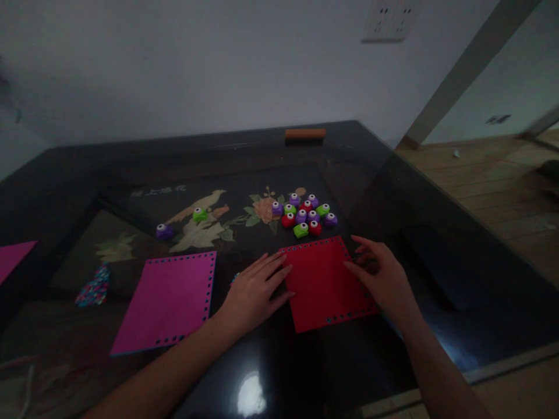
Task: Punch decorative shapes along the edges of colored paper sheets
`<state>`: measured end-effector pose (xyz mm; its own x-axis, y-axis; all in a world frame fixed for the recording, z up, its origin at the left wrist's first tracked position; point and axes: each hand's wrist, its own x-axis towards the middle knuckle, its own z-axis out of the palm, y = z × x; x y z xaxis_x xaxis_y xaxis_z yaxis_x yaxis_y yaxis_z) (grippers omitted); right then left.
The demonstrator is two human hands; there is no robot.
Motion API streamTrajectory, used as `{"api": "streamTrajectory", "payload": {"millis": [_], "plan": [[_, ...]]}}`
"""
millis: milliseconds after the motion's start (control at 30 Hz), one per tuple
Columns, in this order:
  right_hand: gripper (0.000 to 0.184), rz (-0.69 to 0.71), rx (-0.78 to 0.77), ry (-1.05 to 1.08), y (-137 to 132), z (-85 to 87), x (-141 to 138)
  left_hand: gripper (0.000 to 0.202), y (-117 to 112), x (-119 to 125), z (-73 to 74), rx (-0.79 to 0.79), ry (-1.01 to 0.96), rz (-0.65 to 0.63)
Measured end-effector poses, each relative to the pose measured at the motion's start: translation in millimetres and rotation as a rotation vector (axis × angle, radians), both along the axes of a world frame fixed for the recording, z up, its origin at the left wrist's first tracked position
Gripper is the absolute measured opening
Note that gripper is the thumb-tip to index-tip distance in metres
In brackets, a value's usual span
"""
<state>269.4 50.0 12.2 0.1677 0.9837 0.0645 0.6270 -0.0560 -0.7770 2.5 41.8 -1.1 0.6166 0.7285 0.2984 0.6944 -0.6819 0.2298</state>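
Nearest us, a bright glare shows on the dark, glossy surface. Just beyond it lies the red sheet, flat and turned a little askew: matt, bright, with small dark holes along its top and right edges and along part of the bottom one, while its left edge looks plain. Our left grip is spread loosely over that left edge, fingertips resting on the red, clasping nothing. Our right grip curls at the right edge, thumb and forefinger parted, and we cannot tell whether it pinches anything. To the left we see a pink sheet, similarly holed, and past it a heap of confetti in blues and pinks. Farther off, just past the red sheet's top edge, sits a cluster of eye-topped pieces in purple, green and red; a green piece and a purple piece stand apart. At the far edge lies a brown stick, and beyond rises the pale wall with its sockets
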Motion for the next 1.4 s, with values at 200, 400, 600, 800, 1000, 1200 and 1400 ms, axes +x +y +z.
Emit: {"api": "streamTrajectory", "payload": {"millis": [200,400,600,800,1000,1200,1400], "plan": [[0.046,0.143,0.097,-0.401,0.0,-14.4,-0.3,0.039,0.1,0.1,-0.2,-0.011,0.012,0.002],[0.051,0.16,0.095,-0.56,-1.0,-15.7,-0.6,0.039,-0.8,0.0,-0.3,-0.03,-0.005,0.005],[0.05,0.167,0.097,-0.591,-1.7,-13.0,-1.5,0.037,-1.5,0.4,0.2,-0.013,0.008,0.008],[0.05,0.174,0.09,-0.589,-3.0,-12.8,-1.2,0.037,-2.2,0.0,0.2,-0.029,0.003,0.001],[0.05,0.176,0.105,-0.549,-3.4,-13.0,-0.9,0.038,-1.8,0.1,0.8,-0.023,-0.004,-0.003],[0.048,0.181,0.116,-0.556,-2.1,-14.7,1.1,0.042,-2.6,0.1,-0.7,-0.013,0.022,0.0],[0.054,0.18,0.13,-0.505,1.0,-15.3,3.1,0.041,4.2,-4.5,12.7,-0.017,0.037,0.007]]}}
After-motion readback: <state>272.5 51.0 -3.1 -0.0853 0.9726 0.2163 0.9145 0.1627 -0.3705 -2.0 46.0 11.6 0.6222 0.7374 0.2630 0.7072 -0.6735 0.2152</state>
